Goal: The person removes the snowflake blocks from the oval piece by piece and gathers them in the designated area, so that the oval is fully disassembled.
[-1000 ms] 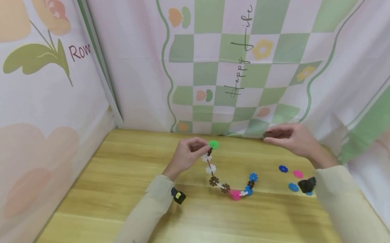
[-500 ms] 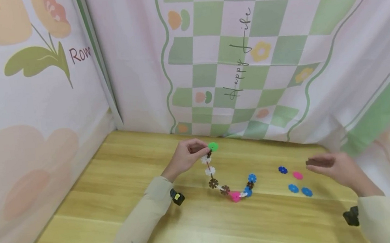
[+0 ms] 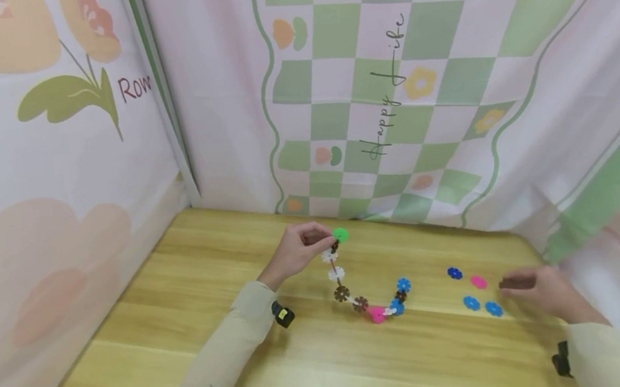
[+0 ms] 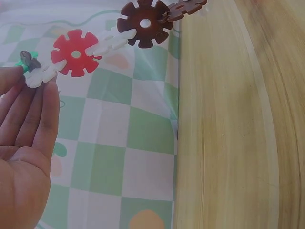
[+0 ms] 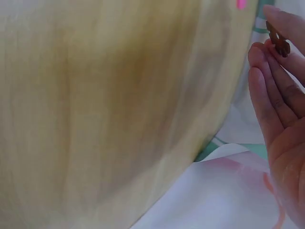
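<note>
My left hand (image 3: 295, 253) pinches one end of a chain of notched plastic snowflake discs, next to its green disc (image 3: 340, 235). The chain curves down and right through white, brown, pink (image 3: 377, 315) and blue discs, ending in a blue disc (image 3: 403, 285). A red disc (image 4: 76, 53) and a brown disc (image 4: 145, 24) of this chain show face-on in the left wrist view. At the table's right side, my right hand (image 3: 550, 295) pinches a single loose brown disc (image 5: 278, 41) between thumb and fingertips, apart from the chain.
Just left of the right hand lie loose discs on the wooden table (image 3: 238, 371): a dark blue disc (image 3: 454, 273), a pink disc (image 3: 479, 282) and two light blue discs (image 3: 471, 303). A checkered curtain (image 3: 376, 117) hangs along the back edge.
My right hand has moved right and nearer, from the back edge to beside the loose discs, the brown disc still pinched. The left hand and the chain have stayed nearly in place.
</note>
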Demonstrator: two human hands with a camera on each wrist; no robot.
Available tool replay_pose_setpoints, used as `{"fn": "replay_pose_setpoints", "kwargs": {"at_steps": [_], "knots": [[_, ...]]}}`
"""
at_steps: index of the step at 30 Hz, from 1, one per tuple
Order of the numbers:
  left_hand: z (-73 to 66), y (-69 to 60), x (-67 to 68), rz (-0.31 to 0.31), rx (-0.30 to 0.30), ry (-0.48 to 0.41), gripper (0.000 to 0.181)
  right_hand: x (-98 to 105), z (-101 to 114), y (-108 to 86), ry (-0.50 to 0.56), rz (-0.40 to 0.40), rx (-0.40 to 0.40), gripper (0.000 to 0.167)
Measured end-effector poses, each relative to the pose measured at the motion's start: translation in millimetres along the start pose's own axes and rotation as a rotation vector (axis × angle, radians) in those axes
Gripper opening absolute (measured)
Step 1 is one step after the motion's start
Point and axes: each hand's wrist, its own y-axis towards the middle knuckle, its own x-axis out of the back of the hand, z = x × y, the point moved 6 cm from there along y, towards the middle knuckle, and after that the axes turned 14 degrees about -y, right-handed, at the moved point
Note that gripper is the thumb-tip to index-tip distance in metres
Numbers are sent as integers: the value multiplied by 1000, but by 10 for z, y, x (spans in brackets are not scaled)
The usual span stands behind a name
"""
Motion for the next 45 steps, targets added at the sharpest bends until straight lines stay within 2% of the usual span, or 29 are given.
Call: {"fn": "replay_pose_setpoints", "kwargs": {"at_steps": [4,14,19,25,29,32,35,37,41,45], "knots": [[1,1,-3,0,9,6,15,-81,-19,-19,19,52,-20,45],[-16,0,-1,1,39,26,16,-192,-90,-4,1,70,-24,41],[-33,10,-15,7,33,30,17,-173,-61,2,-14,70,-11,41],[-42,21,-37,12,31,30,16,-129,-59,-2,7,117,-24,56],[-40,21,-45,14,40,35,17,-20,-20,36,-2,99,-19,60],[-46,15,-46,11,46,43,17,121,127,94,-7,44,24,57],[-52,18,-49,11,45,43,17,267,372,163,-9,5,86,55],[-58,26,-53,14,41,44,17,371,574,212,-17,-13,115,55],[-45,56,-69,23,34,48,17,590,1029,303,-79,-103,201,50],[-11,73,-93,28,36,53,18,711,1480,401,-91,-185,303,46]]}}
